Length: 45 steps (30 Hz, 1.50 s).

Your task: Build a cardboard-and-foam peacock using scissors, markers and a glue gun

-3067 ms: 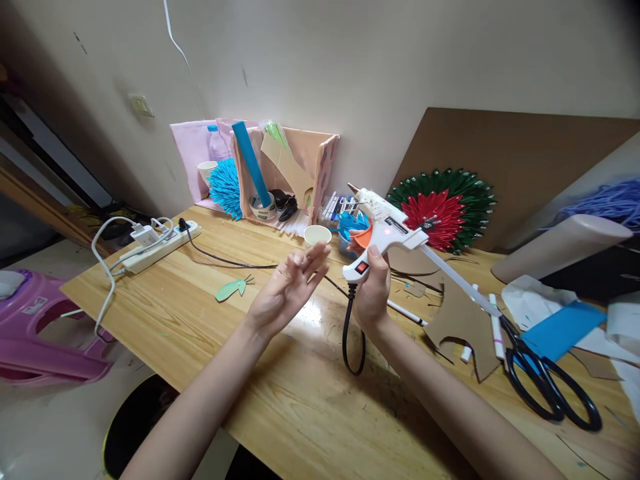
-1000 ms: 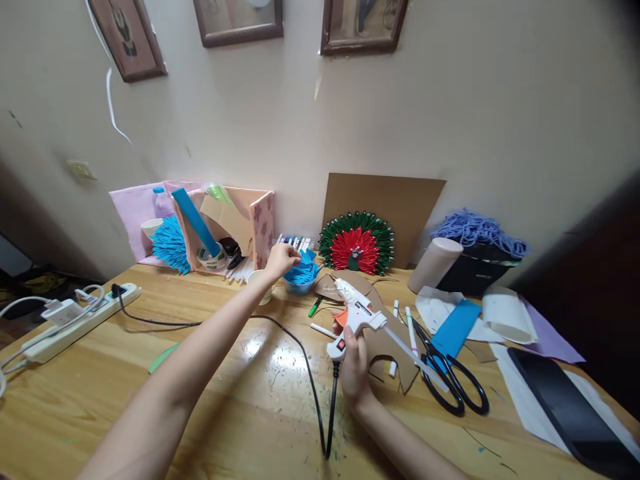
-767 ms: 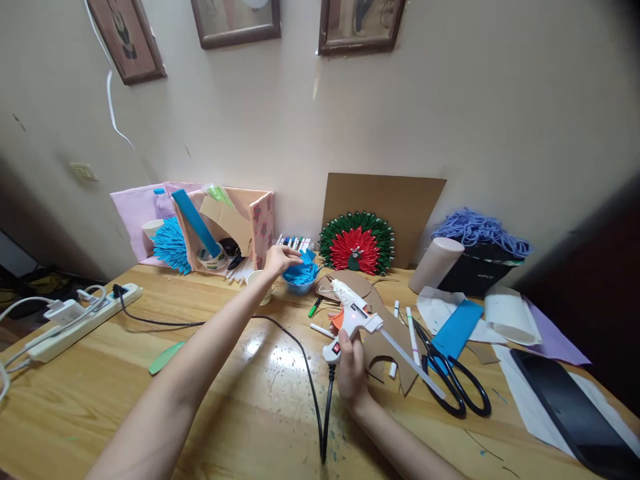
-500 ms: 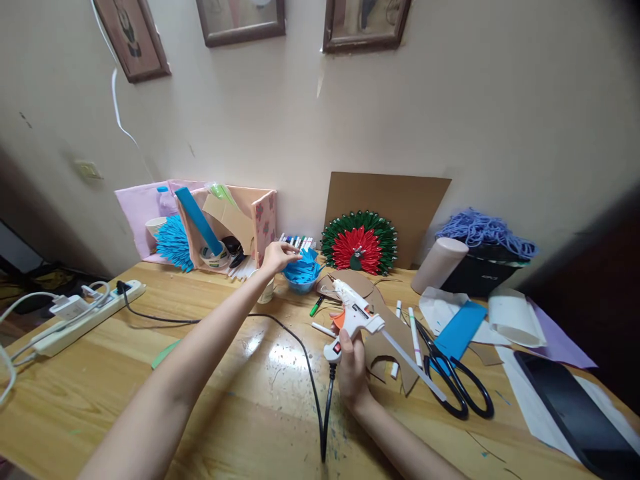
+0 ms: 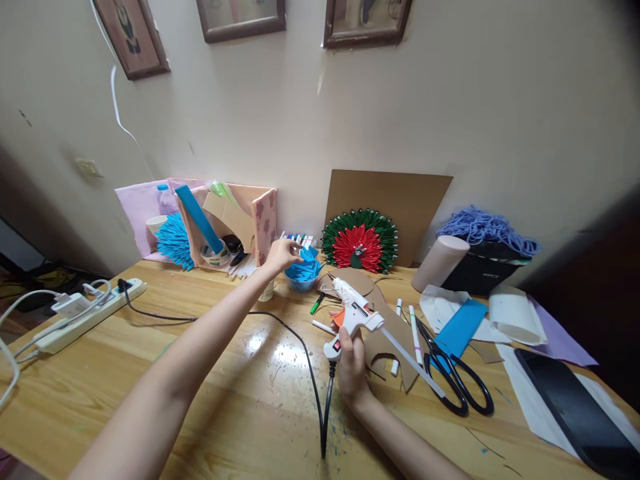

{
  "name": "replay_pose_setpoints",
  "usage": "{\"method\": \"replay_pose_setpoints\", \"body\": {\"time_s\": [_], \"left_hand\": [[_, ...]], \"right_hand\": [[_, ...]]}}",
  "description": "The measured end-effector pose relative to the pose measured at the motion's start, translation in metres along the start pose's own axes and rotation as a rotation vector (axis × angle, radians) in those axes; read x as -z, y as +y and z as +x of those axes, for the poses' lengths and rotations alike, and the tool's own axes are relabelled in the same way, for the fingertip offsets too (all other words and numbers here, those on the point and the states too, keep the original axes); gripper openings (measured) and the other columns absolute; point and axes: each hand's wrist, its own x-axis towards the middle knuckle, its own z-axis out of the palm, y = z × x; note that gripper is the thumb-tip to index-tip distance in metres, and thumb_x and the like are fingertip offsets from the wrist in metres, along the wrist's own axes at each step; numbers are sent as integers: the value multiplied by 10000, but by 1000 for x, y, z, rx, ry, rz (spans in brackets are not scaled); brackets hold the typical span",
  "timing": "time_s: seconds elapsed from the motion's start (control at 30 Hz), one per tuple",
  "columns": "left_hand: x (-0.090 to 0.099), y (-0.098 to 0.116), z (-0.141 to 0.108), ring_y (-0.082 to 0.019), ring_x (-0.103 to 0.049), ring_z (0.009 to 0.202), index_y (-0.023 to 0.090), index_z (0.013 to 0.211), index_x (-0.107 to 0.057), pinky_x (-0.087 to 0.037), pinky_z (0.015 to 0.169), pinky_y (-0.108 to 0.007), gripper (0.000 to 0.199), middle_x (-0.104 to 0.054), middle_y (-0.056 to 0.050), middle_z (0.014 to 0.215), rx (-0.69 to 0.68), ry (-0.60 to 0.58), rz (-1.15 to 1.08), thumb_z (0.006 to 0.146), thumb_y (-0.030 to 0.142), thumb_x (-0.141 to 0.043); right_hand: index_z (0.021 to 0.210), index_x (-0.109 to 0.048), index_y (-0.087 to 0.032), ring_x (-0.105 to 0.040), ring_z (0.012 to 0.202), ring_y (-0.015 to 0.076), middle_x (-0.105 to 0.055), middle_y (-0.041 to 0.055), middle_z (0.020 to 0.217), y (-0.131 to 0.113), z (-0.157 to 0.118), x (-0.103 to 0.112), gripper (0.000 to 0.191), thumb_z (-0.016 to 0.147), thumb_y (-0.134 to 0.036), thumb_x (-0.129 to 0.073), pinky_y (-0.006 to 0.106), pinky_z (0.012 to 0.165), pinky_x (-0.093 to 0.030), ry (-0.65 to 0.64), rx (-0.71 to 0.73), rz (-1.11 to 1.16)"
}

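Pale wooden table (image 5: 250,413) beneath me; my right hand (image 5: 353,368) grips the white plastic glue gun (image 5: 352,305), nozzle slanting away-left. My left hand (image 5: 282,256), nearer the small clear bowl (image 5: 302,286) of blue strips (image 5: 303,269), curls at its left; whether it pinches one, I can't tell.

The left arm reaches long and nearly straight up from the lower left, the left hand (image 5: 283,256) palm-down, thumb and fingertips drawn close together at its far end. And the right forearm slants in from the lower right, wrist raised, the right hand (image 5: 352,363) upright with fingers curled in a grip, thumb pointing up.
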Motion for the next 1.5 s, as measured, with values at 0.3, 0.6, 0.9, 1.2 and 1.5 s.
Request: {"method": "replay_pose_setpoints", "body": {"time_s": [0.3, 0.6, 0.9, 1.2, 1.5], "left_hand": [[-7, 0, -1, -196, -671, 755, 108, 856, -701, -542, 648, -257, 322, -719, -74, 814, 21, 8, -106, 538, 72, -731], [-11, -6, 1, -171, -673, 734, 130, 784, -679, -544, 713, -275, 212, -708, -43, 743, 7, 104, -170, 588, 48, -692], [-2, 1, -4, -154, -664, 688, 126, 816, -662, -533, 656, -247, 186, -704, -56, 816, 7, 140, -204, 639, 70, -663], [-2, -7, -3, -155, -664, 695, 108, 842, -669, -530, 653, -251, 197, -709, -66, 774, 4, 69, -254, 646, 128, -682], [31, 5, -49, -146, -630, 673, 127, 801, -656, -490, 634, -236, 226, -692, -61, 784, 9, 172, -205, 756, 342, -600]], "right_hand": [[858, -543, -186, -482, 662, 167, -532, -14, 696, 0, 0, 1, 366, 788, -533, -450, 285, 653, -379, 1, 29, -4], [875, -531, -191, -490, 683, 166, -534, -18, 704, 1, 0, 1, 328, 803, -501, -450, 279, 667, -379, -16, 41, 7], [854, -551, -177, -487, 615, 158, -531, -25, 645, 2, -1, 0, 369, 785, -526, -454, 277, 618, -385, -5, 0, 1], [825, -551, -182, -489, 606, 155, -526, -26, 631, -2, -4, 0, 344, 793, -510, -454, 273, 608, -393, -1, 29, -21], [842, -548, -173, -525, 657, 165, -598, 16, 731, -7, -7, -3, 381, 757, -537, -471, 282, 634, -408, -21, 7, 26]]}}
